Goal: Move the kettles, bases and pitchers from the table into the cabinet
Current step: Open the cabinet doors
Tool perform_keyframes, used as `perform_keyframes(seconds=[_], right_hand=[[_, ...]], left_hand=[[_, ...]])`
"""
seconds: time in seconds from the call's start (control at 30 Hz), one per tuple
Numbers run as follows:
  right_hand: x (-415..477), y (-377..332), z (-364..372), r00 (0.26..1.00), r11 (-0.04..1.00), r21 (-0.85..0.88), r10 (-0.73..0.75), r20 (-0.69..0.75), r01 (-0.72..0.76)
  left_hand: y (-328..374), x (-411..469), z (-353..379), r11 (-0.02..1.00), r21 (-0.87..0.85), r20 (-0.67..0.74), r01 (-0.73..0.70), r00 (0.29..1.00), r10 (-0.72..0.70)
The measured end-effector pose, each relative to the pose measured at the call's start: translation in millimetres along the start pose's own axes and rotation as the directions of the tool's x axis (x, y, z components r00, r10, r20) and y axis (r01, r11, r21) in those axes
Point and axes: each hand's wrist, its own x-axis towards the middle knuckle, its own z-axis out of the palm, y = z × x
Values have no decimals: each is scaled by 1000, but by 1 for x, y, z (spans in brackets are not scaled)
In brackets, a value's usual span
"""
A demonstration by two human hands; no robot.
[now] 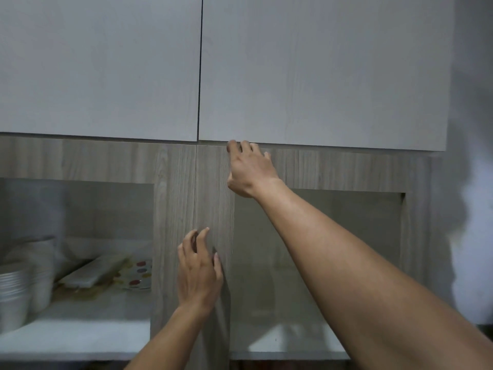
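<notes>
Fingertips of the right hand [249, 166] hook under the pale grey cabinet door's [322, 70] bottom edge near its left corner, gripping nothing else, while the left hand [198, 271] hangs lower, splayed and empty.

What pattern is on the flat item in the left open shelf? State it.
Multicoloured dots on a white ground, on the flat item; head view, somewhat blurred.

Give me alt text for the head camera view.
A right hand reaches the bottom edge of a closed pale grey upper cabinet door, while the left hand hovers open-fingered before a wood-grain panel. Stacked white bowls sit in the left niche.
</notes>
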Motion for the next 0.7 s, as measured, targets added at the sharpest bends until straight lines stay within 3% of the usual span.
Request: perform_keyframes(seconds=[0.13,0.23,0.3,0.7], right_hand=[[-9,-4,-17,999,999,36,14,37,-15],[-22,-10,-31,999,998,59,27,47,-29],[-31,-14,-40,998,996,75,36,54,-40],[-119,-32,-127,998,995,81,60,3,-60]], left_hand=[[13,-10,-17,968,-186,-6,172,984,-176],[20,-13,-38,882,-297,88,366,930,-356],[21,-18,-51,853,-289,179,435,900,-398],[74,-91,-151,899,-357,92,255,967,-238]])
